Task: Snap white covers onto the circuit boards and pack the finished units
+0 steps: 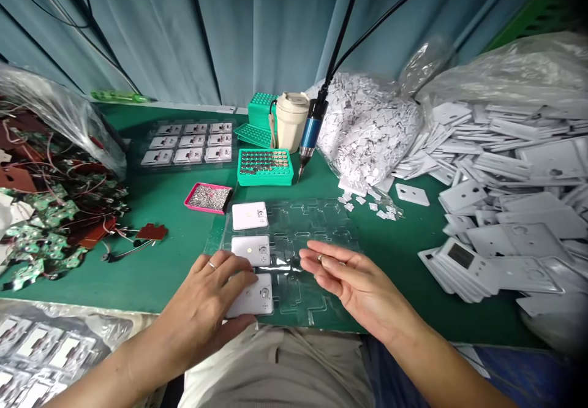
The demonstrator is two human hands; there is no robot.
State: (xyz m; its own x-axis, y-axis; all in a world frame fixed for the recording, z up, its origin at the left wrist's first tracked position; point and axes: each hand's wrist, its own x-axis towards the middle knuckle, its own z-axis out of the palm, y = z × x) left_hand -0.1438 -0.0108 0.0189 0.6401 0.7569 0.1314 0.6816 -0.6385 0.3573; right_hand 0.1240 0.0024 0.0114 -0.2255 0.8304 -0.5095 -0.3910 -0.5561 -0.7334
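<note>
A clear plastic blister tray lies in front of me, with three white plastic housings down its left column: the far housing, the middle housing and the near housing. Each has a round recess near its right end. My left hand spans the near housing, fingers at its far edge and thumb at its near edge. Over the tray's right part, my right hand is turned partly palm up, thumb and fingers pinched on something small, mostly hidden.
Behind the tray stand a pink dish of small metal parts, a green rack of metal pieces, a cup and a hanging electric screwdriver. Circuit boards pile up at left, white housings at right, beside a bag of white bits.
</note>
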